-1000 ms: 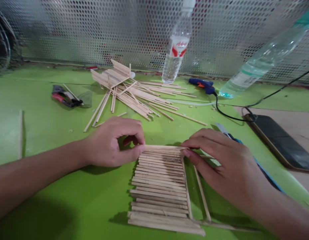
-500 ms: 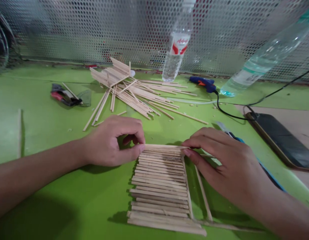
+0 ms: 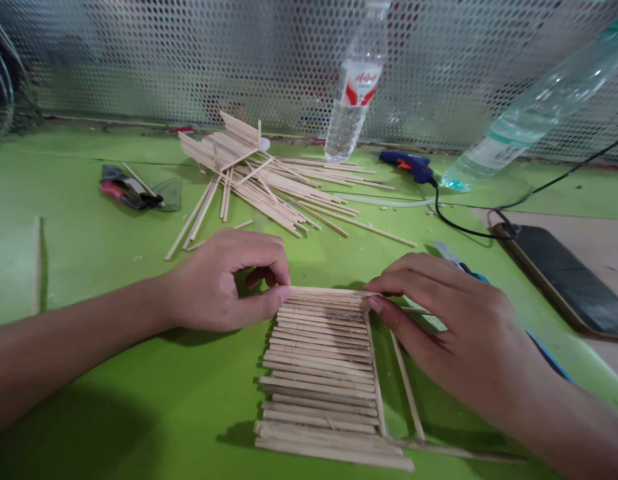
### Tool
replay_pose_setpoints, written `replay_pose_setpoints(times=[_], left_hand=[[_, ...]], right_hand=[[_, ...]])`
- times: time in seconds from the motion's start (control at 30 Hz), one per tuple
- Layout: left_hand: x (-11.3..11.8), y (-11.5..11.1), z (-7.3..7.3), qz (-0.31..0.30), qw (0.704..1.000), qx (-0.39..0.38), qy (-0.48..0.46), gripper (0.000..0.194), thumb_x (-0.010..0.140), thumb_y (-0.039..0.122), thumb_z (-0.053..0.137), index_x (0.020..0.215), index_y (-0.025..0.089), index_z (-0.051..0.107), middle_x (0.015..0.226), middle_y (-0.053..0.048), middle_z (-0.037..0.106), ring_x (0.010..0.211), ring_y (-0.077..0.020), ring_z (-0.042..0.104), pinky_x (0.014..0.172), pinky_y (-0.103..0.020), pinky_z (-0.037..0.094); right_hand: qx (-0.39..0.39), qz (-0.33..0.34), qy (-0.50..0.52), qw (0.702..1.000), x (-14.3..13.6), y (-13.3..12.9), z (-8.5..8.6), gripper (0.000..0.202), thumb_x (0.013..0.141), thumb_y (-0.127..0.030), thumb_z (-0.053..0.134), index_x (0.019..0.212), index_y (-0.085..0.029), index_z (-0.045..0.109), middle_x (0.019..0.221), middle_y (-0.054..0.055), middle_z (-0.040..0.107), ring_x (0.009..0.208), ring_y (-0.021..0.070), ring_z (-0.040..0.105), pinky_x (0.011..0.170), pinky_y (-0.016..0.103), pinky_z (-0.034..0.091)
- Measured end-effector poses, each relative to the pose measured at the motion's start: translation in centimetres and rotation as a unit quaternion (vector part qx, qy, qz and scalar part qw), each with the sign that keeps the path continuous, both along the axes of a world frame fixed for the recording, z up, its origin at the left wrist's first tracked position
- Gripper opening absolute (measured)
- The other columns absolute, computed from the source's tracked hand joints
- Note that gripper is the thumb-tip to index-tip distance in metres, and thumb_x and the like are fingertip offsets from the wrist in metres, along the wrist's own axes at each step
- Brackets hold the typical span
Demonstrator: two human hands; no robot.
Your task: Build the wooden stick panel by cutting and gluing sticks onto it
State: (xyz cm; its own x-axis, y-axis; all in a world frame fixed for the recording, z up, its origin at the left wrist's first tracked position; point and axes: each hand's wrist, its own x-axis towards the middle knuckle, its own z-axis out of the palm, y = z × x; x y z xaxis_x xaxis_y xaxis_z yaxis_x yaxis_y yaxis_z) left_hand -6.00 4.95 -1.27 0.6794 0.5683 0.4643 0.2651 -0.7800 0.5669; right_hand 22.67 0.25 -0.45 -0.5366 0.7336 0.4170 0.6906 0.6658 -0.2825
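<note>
A panel of wooden sticks (image 3: pixel 321 360), laid side by side in rows, lies on the green table (image 3: pixel 189 407) in front of me. At its far edge runs a top stick (image 3: pixel 329 292). My left hand (image 3: pixel 233 283) pinches that stick's left end between thumb and forefinger. The right end is pinched by my right hand (image 3: pixel 449 327). A thin frame stick (image 3: pixel 407 387) slants beside the panel, partly under my right hand.
Behind my hands is a pile of loose sticks (image 3: pixel 269 187). A clear bottle (image 3: pixel 353 93), a blue glue gun (image 3: pixel 409 165) with a black cord and a tilted greenish bottle (image 3: pixel 529 120) stand near the perforated metal screen (image 3: pixel 189 60). A phone (image 3: pixel 563 280) lies right.
</note>
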Motion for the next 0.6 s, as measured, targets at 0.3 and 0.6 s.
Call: replay_pose_setpoints(times=[0.3,0.6], left_hand=[[0.11,0.01,0.05,0.004,1.000,0.004,0.016,0.011,0.085,0.014,0.067,0.077,0.020,0.064,0.062,0.005,0.060,0.052,-0.0067,0.051,0.050,-0.019,0.041],[0.05,-0.04,0.18,0.007,1.000,0.008,0.021,0.009,0.084,0.013,0.068,0.078,0.020,0.065,0.062,0.005,0.061,0.052,-0.0066,0.052,0.049,-0.019,0.041]], right_hand=[[-0.003,-0.002,0.000,1.000,0.10,0.06,-0.05,0.010,0.098,-0.016,0.060,0.098,-0.020,0.069,0.093,0.004,0.069,0.085,0.0188,0.064,0.076,0.035,0.050],[-0.001,0.003,0.001,1.000,-0.02,0.04,0.01,0.010,0.097,-0.014,0.061,0.098,-0.018,0.070,0.092,0.005,0.069,0.084,0.0182,0.064,0.075,0.034,0.050]])
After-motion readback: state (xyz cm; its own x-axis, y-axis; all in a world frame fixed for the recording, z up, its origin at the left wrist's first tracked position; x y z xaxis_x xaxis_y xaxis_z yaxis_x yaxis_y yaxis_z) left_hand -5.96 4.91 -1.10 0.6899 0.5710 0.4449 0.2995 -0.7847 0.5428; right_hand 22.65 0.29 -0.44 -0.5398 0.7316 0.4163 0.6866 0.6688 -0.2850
